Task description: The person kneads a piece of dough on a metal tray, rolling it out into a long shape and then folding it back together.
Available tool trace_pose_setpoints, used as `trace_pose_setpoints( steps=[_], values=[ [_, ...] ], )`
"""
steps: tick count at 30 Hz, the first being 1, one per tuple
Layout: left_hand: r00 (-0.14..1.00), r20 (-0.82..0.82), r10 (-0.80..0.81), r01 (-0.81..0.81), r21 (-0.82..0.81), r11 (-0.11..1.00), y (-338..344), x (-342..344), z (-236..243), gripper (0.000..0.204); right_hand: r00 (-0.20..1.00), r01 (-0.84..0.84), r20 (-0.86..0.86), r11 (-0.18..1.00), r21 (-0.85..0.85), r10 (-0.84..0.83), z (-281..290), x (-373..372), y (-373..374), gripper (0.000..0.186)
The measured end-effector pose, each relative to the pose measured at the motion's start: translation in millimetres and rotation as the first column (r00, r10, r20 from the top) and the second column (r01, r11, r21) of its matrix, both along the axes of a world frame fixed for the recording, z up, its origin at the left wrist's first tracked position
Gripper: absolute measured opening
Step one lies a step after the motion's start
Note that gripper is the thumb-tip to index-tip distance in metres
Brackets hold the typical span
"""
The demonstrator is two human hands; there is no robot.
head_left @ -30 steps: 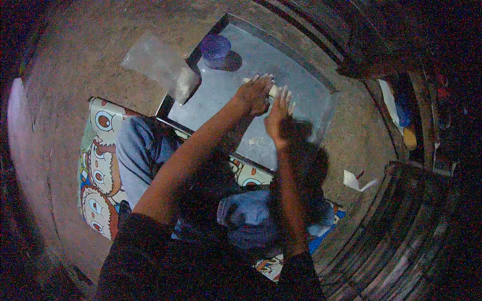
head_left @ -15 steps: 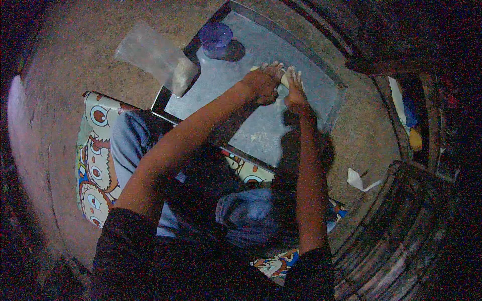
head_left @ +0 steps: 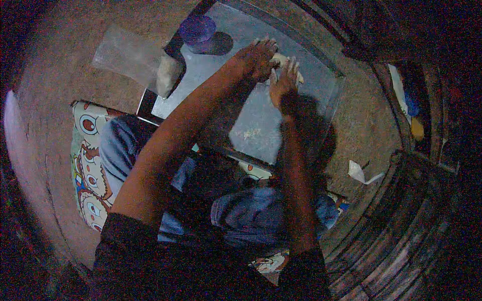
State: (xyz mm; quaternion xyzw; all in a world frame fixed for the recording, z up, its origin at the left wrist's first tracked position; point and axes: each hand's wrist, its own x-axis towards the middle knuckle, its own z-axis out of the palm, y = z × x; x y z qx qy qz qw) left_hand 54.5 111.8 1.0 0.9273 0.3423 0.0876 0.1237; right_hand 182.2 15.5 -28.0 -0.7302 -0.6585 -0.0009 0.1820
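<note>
A pale roll of dough (head_left: 279,59) lies under both hands at the far part of a shallow metal tray (head_left: 251,113). My left hand (head_left: 258,60) rests over the roll's upper-left part, fingers stretched out and dusted white. My right hand (head_left: 284,80) lies lower and to the right on the same roll, fingers extended, with the roll's end showing beside them. A purple round container (head_left: 197,29) stands in the tray's upper-left corner. A light dusting of flour or crumbs marks the tray below my hands.
A clear plastic bag (head_left: 123,55) with a pale lump (head_left: 168,75) lies across the tray's left edge. My legs rest on a cartoon-print mat (head_left: 89,168). A white scrap (head_left: 362,173) lies on the floor at right. Dark wooden frames and slats (head_left: 371,241) line the right side.
Both hands have moved farther forward across the tray along with the dough, shifting relative to each other on it. The whole view has also shifted a little.
</note>
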Motion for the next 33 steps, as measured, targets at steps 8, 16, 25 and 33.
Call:
trace_pose_setpoints(
  steps=[8,16,25,33],
  values=[
    [0.967,0.256,0.019,0.027,-0.175,0.984,-21.6,-8.0,6.7,0.058,0.948,-0.281,0.153,0.96,-0.007,0.279,-9.8,63.1,22.8,0.046],
    [0.957,0.258,-0.131,0.129,0.026,0.991,-44.6,-27.0,-9.1,0.06,0.98,-0.119,-0.151,0.99,0.075,0.13,-19.2,45.9,-9.9,0.046],
    [0.988,0.148,-0.031,0.046,-0.105,0.993,-43.6,-24.1,49.3,0.047,0.987,-0.025,-0.157,0.997,-0.076,0.013,23.0,-18.0,-74.1,0.038],
    [0.974,0.222,-0.044,0.031,0.063,0.998,-90.6,-21.6,-8.6,0.049,0.998,-0.053,0.014,0.999,-0.006,0.053,40.8,-0.8,-86.0,0.029]
  ],
)
